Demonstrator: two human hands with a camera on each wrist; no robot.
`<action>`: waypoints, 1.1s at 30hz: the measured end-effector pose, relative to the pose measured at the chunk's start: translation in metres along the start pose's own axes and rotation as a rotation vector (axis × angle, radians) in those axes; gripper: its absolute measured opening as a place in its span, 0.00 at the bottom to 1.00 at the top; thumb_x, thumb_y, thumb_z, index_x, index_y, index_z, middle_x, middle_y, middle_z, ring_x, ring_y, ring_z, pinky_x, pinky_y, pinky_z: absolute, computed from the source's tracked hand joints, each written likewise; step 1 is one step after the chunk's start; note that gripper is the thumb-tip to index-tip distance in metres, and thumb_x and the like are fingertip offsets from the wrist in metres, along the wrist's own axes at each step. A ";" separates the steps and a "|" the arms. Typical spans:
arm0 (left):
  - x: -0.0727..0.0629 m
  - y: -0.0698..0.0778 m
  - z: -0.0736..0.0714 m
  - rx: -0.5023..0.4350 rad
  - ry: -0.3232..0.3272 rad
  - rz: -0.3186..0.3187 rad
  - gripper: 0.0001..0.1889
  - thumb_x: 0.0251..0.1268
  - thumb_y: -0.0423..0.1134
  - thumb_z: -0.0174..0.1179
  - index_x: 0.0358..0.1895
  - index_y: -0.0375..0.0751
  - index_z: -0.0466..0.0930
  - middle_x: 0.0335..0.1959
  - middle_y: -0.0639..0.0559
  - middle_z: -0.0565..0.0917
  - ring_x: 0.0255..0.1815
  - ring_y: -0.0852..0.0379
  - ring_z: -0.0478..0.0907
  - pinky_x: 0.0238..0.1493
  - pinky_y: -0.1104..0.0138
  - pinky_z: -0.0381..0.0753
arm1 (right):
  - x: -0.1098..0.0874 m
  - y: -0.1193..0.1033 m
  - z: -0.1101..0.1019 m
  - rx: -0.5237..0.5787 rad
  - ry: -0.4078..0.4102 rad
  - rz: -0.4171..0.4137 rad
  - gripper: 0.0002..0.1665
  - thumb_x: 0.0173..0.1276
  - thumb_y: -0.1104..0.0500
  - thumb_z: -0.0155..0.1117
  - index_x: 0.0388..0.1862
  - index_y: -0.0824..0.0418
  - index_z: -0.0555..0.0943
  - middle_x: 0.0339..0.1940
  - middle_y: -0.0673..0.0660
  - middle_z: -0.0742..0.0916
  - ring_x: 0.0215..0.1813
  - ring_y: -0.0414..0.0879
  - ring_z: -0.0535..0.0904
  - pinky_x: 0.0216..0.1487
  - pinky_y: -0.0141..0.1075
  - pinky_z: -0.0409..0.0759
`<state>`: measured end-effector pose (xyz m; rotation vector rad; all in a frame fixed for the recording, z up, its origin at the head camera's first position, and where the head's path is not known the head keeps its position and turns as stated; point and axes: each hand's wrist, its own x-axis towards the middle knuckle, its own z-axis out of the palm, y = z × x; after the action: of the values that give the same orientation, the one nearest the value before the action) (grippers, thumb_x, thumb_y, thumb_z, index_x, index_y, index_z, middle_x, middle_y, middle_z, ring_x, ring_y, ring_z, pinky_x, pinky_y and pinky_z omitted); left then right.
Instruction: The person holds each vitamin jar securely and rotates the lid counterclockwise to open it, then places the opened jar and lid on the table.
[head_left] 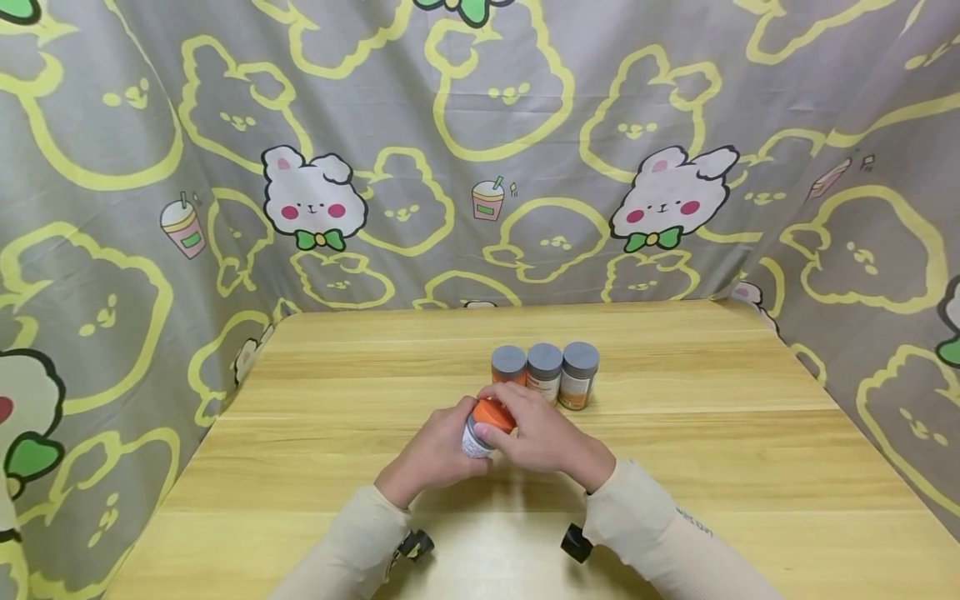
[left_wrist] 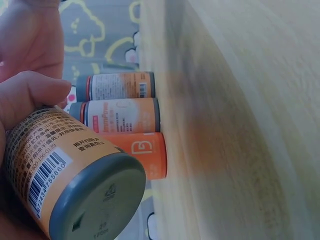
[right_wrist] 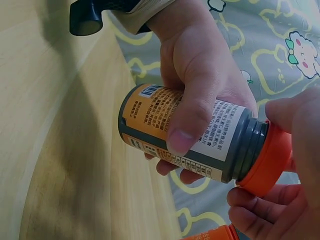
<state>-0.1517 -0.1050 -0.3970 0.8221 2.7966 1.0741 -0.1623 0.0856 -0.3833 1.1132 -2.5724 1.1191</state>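
Observation:
My left hand [head_left: 438, 454] grips a supplement bottle [right_wrist: 200, 132] with a dark grey body and an orange and white label. Its grey base [left_wrist: 102, 200] faces the left wrist camera, so the bottle is tilted. An orange cap [right_wrist: 270, 162] sits at the bottle's mouth, pinched between the thumb and fingers of my right hand [head_left: 536, 429]. Grey neck threads [right_wrist: 247, 145] show between cap and label in the right wrist view. Both hands are together over the table, in front of the standing bottles.
Three grey-lidded bottles stand in a row behind my hands: an orange one [head_left: 508, 362], a middle one [head_left: 545, 360] and a right one [head_left: 580, 375]. They are on a light wooden table [head_left: 360, 367]. A patterned curtain [head_left: 405, 100] surrounds the back and sides.

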 end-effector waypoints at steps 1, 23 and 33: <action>0.000 0.000 0.000 -0.002 0.001 0.000 0.30 0.43 0.37 0.73 0.53 0.38 0.70 0.33 0.54 0.78 0.30 0.60 0.76 0.30 0.69 0.78 | 0.000 0.000 0.000 0.001 0.004 -0.001 0.20 0.69 0.48 0.61 0.54 0.58 0.75 0.44 0.49 0.80 0.39 0.40 0.74 0.38 0.33 0.76; 0.000 -0.005 -0.001 0.007 0.029 0.001 0.30 0.42 0.38 0.73 0.52 0.39 0.70 0.35 0.54 0.79 0.32 0.60 0.77 0.34 0.67 0.79 | -0.002 0.001 -0.007 -0.043 0.032 0.071 0.26 0.68 0.48 0.62 0.59 0.61 0.74 0.49 0.52 0.80 0.44 0.43 0.74 0.44 0.38 0.77; 0.000 -0.009 -0.001 -0.006 0.061 0.016 0.30 0.40 0.37 0.75 0.50 0.40 0.71 0.34 0.54 0.80 0.33 0.60 0.77 0.35 0.66 0.79 | -0.005 0.007 -0.010 -0.057 0.089 0.079 0.27 0.64 0.51 0.66 0.58 0.62 0.74 0.47 0.53 0.80 0.42 0.43 0.75 0.41 0.37 0.78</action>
<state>-0.1566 -0.1115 -0.4020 0.8258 2.8390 1.1286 -0.1654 0.0985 -0.3819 0.9355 -2.5825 1.0780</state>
